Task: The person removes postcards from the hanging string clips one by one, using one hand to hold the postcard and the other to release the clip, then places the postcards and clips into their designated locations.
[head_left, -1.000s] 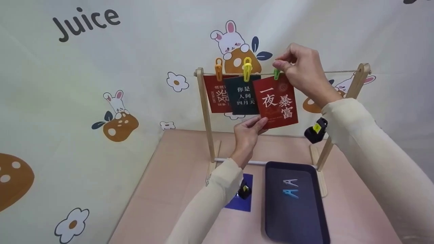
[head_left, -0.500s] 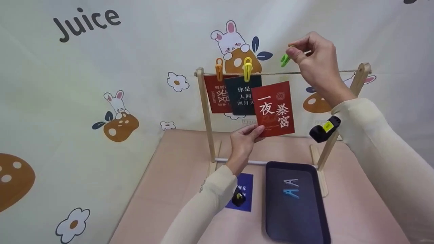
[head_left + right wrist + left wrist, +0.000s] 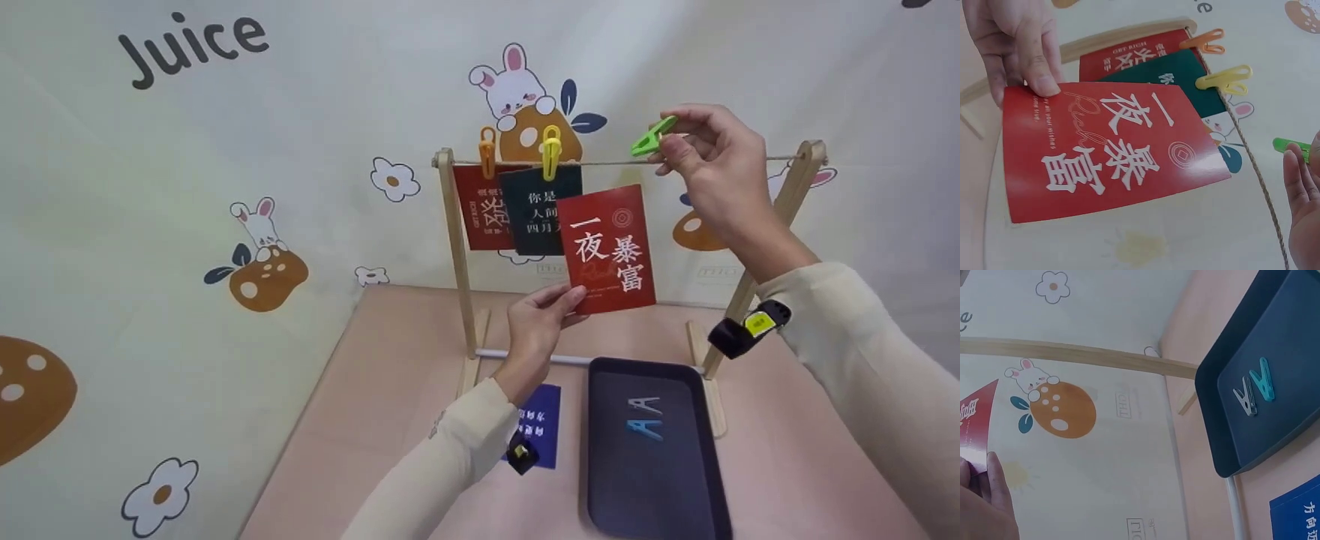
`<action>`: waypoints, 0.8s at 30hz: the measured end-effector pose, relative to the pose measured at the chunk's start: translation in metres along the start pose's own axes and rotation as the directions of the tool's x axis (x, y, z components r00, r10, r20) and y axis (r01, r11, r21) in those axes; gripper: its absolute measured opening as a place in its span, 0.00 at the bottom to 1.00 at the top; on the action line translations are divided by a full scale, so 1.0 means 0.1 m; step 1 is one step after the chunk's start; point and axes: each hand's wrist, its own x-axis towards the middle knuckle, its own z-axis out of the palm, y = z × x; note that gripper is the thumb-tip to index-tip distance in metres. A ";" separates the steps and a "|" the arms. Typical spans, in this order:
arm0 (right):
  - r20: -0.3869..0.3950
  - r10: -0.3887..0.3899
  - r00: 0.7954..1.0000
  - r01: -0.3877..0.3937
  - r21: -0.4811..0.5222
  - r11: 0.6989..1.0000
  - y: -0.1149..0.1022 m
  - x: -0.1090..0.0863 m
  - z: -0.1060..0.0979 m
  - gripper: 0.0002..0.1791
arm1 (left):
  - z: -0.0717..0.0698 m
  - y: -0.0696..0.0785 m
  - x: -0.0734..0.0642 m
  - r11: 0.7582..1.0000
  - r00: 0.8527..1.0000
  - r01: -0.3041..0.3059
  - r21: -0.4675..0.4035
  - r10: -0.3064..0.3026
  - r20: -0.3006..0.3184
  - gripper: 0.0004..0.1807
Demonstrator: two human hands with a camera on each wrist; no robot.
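My left hand [image 3: 536,330] pinches a red card [image 3: 609,251] with white Chinese characters by its lower left corner, below the string [image 3: 615,162]. In my right hand [image 3: 724,176] a green clothespin [image 3: 654,136] is pinched between thumb and fingers, close to the string and above the card's right side. The right wrist view shows the card [image 3: 1112,149] apart from the string. Left of it, a dark green card [image 3: 529,214] hangs under a yellow clothespin [image 3: 551,152], and another red card [image 3: 480,206] under an orange clothespin [image 3: 487,152].
The string spans a wooden frame whose right post [image 3: 799,176] stands beside my right forearm. A dark tray [image 3: 652,487] on the pink table [image 3: 390,390] holds a grey clothespin [image 3: 643,405] and a blue clothespin [image 3: 643,429]. A blue card [image 3: 544,427] lies left of it.
The green clothespin has come off the string and the red card, moving right in my right hand and turning over. My left hand has lowered the card a little.
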 end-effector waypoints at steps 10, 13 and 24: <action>0.036 0.002 0.999 -0.002 -0.002 1.000 0.15 -0.33 -0.02 0.25 | -0.19 -0.05 -0.16 0.998 0.999 0.044 0.043 -0.043 -0.022 0.17; 0.053 0.018 0.998 -0.018 -0.011 1.000 0.23 -0.43 -0.02 0.24 | -0.27 -0.10 -0.18 0.997 0.998 0.049 0.053 -0.047 -0.038 0.18; 0.128 0.023 0.992 -0.022 -0.012 1.000 0.57 -0.80 0.04 0.21 | -0.50 -0.25 -0.32 0.992 0.996 0.060 0.115 -0.052 -0.074 0.18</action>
